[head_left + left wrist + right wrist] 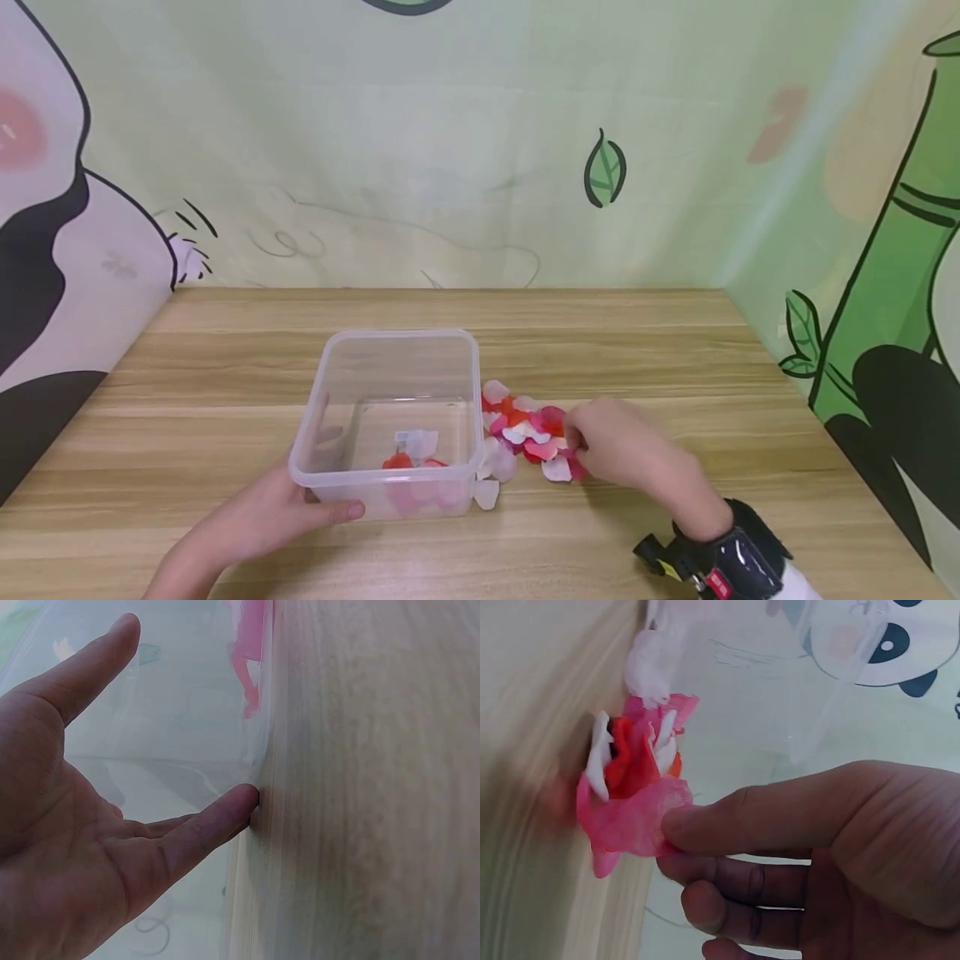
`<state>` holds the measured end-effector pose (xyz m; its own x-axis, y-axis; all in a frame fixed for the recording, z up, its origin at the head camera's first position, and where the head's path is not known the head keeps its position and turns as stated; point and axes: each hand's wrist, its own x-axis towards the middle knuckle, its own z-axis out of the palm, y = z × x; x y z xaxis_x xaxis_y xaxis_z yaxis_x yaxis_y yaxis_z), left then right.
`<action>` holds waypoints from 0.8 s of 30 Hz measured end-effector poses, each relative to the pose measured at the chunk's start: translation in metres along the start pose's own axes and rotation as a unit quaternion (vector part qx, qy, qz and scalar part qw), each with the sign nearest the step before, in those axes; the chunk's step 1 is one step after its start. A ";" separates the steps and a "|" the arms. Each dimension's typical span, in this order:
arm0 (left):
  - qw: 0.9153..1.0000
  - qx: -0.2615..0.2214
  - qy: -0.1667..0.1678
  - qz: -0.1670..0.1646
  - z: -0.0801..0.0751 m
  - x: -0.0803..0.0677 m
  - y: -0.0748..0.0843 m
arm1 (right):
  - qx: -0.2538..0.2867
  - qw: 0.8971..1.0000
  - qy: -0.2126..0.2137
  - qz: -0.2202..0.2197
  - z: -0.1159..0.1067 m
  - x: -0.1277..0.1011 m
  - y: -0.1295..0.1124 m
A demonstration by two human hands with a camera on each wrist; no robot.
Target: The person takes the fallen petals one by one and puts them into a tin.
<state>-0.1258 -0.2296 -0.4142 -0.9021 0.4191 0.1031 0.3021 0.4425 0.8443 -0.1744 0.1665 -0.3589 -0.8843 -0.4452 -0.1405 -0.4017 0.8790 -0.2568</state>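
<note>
A clear plastic box (397, 392) stands on the wooden table (225, 375) with a few red, pink and white petals (412, 450) on its bottom. My left hand (315, 504) cups its near left corner; the thumb lies along the front wall. In the left wrist view the left hand (187, 724) has straight, spread fingers (210, 825) pressed against the box wall (187, 690). Right of the box lies a pile of petals (525, 427). My right hand (576, 442) is at the pile's right side. In the right wrist view the right hand (671, 851) pinches a pink petal (634, 817).
The table meets painted walls at the back (450, 287) and on the right (780, 367). One white petal (486, 493) lies loose by the box's near right corner. A black camera strap (720, 562) sits on my right wrist.
</note>
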 end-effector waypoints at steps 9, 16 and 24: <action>1.000 -0.026 -0.005 0.002 0.000 -0.001 0.000 | 0.009 0.998 0.041 -0.037 -0.010 -0.005 0.001; 1.000 -0.012 0.000 0.000 0.000 0.000 -0.001 | 0.024 0.995 0.076 -0.058 -0.011 -0.005 0.002; 1.000 -0.009 0.000 0.001 0.000 0.000 0.000 | 0.049 0.990 0.112 -0.067 -0.013 -0.005 -0.001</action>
<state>-0.1256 -0.2297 -0.4145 -0.9016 0.4197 0.1050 0.2982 0.4270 0.8536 -0.1722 0.1700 -0.3454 -0.8593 -0.4984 0.1149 -0.5044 0.7888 -0.3512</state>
